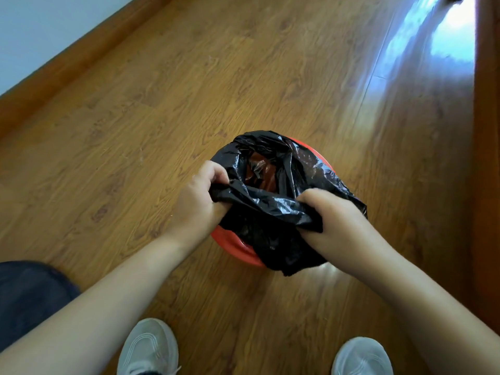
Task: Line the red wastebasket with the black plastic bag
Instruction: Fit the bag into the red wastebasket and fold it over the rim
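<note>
red wastebasket [230,243] — mostly under black bag [270,207]

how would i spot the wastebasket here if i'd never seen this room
Start from the wide wooden floor and look just ahead of the person's pale shoes. There the left hand and right hand grip a crumpled black plastic bag draped over the red wastebasket. Only arcs of its rim show, the sole red thing in view.
</note>
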Tool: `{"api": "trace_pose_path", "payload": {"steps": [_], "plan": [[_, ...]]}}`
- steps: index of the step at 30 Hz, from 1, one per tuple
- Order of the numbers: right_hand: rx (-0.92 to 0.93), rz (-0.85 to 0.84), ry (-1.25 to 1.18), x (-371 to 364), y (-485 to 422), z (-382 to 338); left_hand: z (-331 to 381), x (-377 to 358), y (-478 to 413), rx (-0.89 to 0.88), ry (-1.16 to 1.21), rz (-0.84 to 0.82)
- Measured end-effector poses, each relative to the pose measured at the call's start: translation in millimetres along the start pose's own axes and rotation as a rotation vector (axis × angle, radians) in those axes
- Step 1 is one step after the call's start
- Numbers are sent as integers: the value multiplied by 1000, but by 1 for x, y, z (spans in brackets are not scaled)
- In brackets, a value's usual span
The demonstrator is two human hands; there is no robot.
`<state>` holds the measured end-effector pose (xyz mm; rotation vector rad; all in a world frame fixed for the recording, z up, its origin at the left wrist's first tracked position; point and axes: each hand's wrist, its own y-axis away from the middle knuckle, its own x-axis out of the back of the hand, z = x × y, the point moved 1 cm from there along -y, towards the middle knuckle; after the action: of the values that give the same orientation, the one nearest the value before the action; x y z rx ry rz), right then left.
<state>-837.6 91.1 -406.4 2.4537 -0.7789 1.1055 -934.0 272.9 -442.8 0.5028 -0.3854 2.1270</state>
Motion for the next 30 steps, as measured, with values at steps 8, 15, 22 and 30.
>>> {"api": "trace_pose_path", "payload": {"steps": [8,15,22,30], "plan": [[209,294,127,-14,-16,4,0,3,5,-215,-256,-33],[19,61,300,-42,-10,29,-20,8,21,-362,-464,-316],[154,-20,-11,-21,16,26,-21,16,33,-362,-419,-434],[164,-118,46,-19,21,29,-24,14,33,-333,-351,-433]]}}
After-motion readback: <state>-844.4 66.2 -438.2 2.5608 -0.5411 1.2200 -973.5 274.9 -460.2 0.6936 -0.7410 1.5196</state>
